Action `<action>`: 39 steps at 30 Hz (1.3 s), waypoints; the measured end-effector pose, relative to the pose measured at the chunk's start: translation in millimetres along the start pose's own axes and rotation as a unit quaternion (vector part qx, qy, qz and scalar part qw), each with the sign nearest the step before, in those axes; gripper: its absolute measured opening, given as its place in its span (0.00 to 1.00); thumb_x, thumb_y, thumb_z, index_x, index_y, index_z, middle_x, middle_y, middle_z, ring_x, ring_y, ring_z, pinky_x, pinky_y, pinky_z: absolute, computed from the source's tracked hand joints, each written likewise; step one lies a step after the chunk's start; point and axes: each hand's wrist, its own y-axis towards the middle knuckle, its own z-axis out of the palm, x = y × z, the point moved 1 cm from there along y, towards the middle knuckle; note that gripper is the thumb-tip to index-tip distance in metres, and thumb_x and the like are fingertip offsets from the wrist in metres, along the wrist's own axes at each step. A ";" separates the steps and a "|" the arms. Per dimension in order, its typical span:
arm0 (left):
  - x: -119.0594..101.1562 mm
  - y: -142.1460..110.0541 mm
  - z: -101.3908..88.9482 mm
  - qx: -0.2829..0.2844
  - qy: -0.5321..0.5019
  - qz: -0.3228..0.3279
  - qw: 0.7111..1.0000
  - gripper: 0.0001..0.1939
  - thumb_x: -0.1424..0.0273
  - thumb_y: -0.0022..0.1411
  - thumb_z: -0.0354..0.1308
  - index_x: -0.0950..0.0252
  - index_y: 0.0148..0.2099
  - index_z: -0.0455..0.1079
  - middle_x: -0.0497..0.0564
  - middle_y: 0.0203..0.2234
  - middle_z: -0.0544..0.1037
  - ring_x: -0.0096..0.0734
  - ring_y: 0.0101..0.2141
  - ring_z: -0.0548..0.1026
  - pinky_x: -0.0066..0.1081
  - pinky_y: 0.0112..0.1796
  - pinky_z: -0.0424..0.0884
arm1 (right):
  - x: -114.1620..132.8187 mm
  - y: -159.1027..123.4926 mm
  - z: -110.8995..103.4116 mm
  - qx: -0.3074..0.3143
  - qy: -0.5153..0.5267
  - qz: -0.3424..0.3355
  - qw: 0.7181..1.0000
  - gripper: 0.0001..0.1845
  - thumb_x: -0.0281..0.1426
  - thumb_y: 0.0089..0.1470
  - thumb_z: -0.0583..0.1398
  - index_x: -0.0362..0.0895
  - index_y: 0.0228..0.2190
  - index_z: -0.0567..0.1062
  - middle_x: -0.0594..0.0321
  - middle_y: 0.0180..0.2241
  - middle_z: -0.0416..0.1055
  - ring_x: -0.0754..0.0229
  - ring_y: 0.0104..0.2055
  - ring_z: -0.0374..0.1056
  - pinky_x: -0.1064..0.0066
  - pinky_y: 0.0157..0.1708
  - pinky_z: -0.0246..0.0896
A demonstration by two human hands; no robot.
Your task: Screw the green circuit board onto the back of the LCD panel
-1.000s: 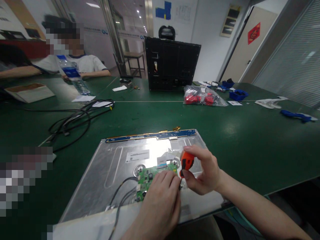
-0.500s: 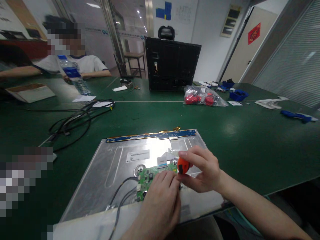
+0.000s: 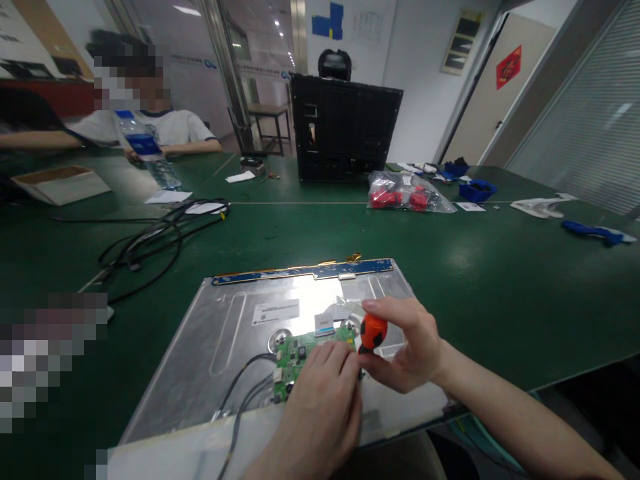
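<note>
My right hand [image 3: 410,343] grips a screwdriver by its orange and black handle [image 3: 374,330], thumb below and fingers on top. The handle leans; its tip is hidden behind my left hand. Over the right part of a green circuit board [image 3: 295,353] lies my left hand [image 3: 323,393], fingers bent and pressed together. Its fingertips meet the screwdriver's lower end, and what they pinch, if anything, is hidden. The board sits on the silver back of a display panel [image 3: 200,353], with a white ribbon cable [image 3: 324,323] at its upper edge and dark cables [image 3: 240,380] at its left.
A blue circuit strip [image 3: 300,272] runs along the panel's far edge. Beyond on the green table stand a black monitor housing [image 3: 345,127], a bag of red parts [image 3: 407,193], coiled black cables [image 3: 150,237] and a water bottle [image 3: 150,153]. A person [image 3: 170,127] sits at far left.
The screwdriver handle has turned and tilted, its top now further right. My right hand's fingers have shifted slightly with it. My left hand stays in place.
</note>
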 end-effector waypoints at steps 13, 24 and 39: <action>0.6 -1.2 2.1 0.018 -0.012 -0.008 1.000 0.12 0.82 0.59 0.48 0.64 0.43 0.63 0.56 0.39 0.73 0.48 0.40 0.70 0.49 0.42 0.74 | 2.2 -2.0 -1.2 0.003 -0.030 0.025 0.999 0.35 0.26 0.55 0.58 0.39 0.64 0.58 0.65 0.29 0.73 0.63 0.22 0.66 0.73 0.20 0.66; -0.7 -0.1 0.0 -0.012 -0.002 0.005 1.000 0.13 0.83 0.59 0.48 0.64 0.43 0.64 0.56 0.39 0.73 0.47 0.40 0.71 0.47 0.42 0.74 | -0.4 0.8 0.0 0.004 -0.005 -0.002 1.000 0.28 0.30 0.57 0.60 0.41 0.59 0.64 0.62 0.31 0.74 0.61 0.28 0.71 0.71 0.24 0.67; -0.5 -1.4 0.6 0.011 -0.007 -0.019 1.000 0.13 0.82 0.59 0.48 0.63 0.43 0.65 0.56 0.39 0.74 0.47 0.41 0.72 0.47 0.42 0.74 | 1.5 2.6 -1.2 0.011 -0.046 0.015 0.999 0.30 0.28 0.57 0.59 0.41 0.61 0.63 0.63 0.29 0.74 0.62 0.24 0.65 0.71 0.20 0.61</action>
